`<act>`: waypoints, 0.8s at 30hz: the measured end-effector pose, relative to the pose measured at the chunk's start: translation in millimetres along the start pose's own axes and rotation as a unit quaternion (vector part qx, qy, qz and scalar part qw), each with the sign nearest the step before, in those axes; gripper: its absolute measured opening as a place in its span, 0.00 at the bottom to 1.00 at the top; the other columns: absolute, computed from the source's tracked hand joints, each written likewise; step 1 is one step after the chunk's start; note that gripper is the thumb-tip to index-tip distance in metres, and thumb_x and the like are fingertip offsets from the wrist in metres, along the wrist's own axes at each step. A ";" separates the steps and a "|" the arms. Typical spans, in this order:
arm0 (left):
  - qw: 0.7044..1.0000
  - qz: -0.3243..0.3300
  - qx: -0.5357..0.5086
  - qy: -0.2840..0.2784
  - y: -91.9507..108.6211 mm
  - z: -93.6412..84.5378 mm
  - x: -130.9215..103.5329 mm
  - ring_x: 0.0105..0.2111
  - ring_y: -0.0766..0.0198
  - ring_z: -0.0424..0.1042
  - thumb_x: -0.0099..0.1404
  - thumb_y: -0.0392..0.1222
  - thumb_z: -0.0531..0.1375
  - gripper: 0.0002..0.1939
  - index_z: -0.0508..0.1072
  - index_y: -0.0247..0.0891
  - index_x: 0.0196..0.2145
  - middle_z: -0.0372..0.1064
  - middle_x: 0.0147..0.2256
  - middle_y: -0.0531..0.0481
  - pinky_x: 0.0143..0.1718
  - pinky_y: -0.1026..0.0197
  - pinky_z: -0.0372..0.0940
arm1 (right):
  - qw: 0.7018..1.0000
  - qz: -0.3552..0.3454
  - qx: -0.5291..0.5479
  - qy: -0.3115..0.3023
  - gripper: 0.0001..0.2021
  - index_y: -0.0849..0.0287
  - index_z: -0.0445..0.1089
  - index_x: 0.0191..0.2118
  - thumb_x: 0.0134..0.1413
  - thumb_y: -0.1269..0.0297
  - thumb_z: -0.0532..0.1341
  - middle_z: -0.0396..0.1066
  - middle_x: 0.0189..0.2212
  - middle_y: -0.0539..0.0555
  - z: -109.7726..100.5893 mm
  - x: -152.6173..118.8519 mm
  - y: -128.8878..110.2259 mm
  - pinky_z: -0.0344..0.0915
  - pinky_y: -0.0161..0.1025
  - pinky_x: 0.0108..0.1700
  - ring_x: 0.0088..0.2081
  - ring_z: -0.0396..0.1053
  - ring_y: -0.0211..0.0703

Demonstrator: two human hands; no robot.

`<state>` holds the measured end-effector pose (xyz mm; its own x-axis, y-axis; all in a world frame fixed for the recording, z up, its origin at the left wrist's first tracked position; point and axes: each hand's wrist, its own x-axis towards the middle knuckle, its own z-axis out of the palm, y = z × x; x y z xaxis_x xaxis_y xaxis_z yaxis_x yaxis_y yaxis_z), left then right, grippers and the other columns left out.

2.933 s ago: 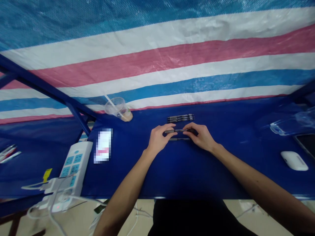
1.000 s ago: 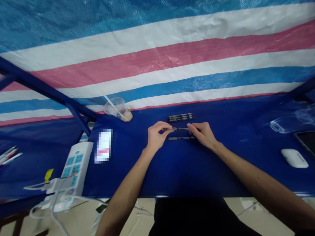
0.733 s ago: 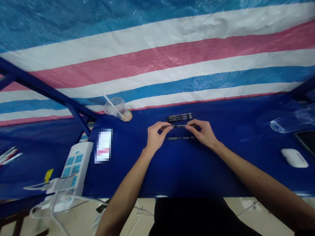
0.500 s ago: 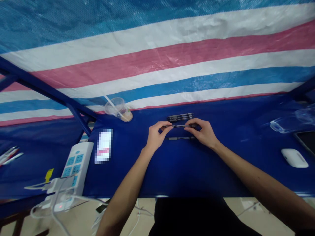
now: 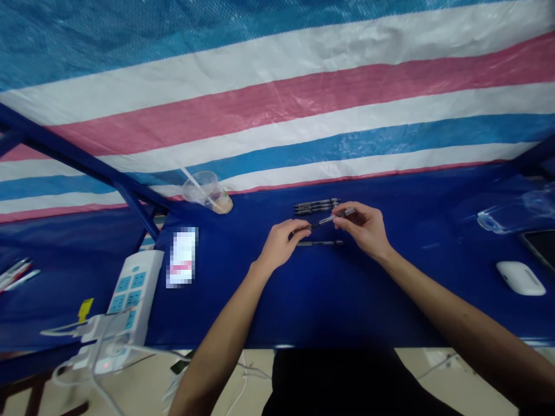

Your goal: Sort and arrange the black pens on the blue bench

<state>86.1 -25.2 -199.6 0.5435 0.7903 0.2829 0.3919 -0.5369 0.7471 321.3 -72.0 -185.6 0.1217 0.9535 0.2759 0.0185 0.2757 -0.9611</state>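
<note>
A dark pen with a clear barrel [image 5: 326,220] is held between my two hands, tilted up toward the right. My left hand [image 5: 286,240] pinches its left end, and my right hand [image 5: 363,226] grips its right end with the fingertips. Behind them, several dark pens [image 5: 315,205] lie side by side on the blue table [image 5: 338,289]. Nearer to me, one more dark pen [image 5: 321,243] lies flat, its left end partly behind my left hand.
On the left are a tilted plastic cup with a straw [image 5: 221,202], a blurred-out phone [image 5: 182,257] and a white power strip [image 5: 136,289] with cables. A white case [image 5: 520,278], a clear bottle [image 5: 503,218] and a dark device [image 5: 541,245] sit on the right.
The held pen has gone from level to tilted, its right end raised. My right hand has moved slightly up and right, my left hand slightly down and right.
</note>
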 end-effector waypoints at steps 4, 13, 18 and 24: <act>1.000 0.008 0.005 0.011 1.0 0.2 -0.3 0.39 0.61 0.79 0.71 0.44 0.63 0.07 0.80 0.42 0.44 0.80 0.40 0.50 0.43 0.60 0.71 | 1.000 0.000 0.019 0.012 0.13 0.55 0.76 0.43 0.54 0.58 0.73 0.78 0.34 0.51 1.8 0.3 -0.7 0.75 0.41 0.33 0.28 0.74 0.41; 0.999 0.025 0.016 0.029 10.0 -3.6 0.1 0.39 0.60 0.79 0.73 0.43 0.61 0.08 0.80 0.41 0.43 0.80 0.39 0.48 0.44 0.58 0.71 | 0.999 0.018 0.013 -0.047 0.08 0.55 0.78 0.40 0.55 0.61 0.72 0.80 0.38 0.54 2.3 -1.3 8.9 0.75 0.43 0.37 0.31 0.77 0.43; 0.998 0.039 0.008 0.043 10.8 -3.0 0.6 0.36 0.61 0.78 0.71 0.42 0.64 0.06 0.80 0.41 0.42 0.79 0.37 0.48 0.42 0.59 0.71 | 0.998 0.034 0.003 -0.056 0.12 0.56 0.78 0.36 0.52 0.55 0.74 0.80 0.35 0.55 1.1 0.2 8.6 0.75 0.43 0.35 0.29 0.76 0.43; 0.995 0.060 -0.024 0.082 12.5 -2.1 1.8 0.36 0.62 0.77 0.67 0.41 0.68 0.05 0.80 0.40 0.40 0.78 0.37 0.48 0.39 0.60 0.71 | 0.995 0.044 -0.061 -0.058 0.15 0.57 0.77 0.32 0.52 0.50 0.72 0.76 0.27 0.52 -0.9 0.7 8.9 0.70 0.39 0.30 0.26 0.71 0.41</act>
<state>90.4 -29.9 -188.4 0.4535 0.7612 0.4635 0.2942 -0.6188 0.7284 322.4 -69.0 -194.0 0.0120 0.9831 0.1828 0.1336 0.1796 -0.9746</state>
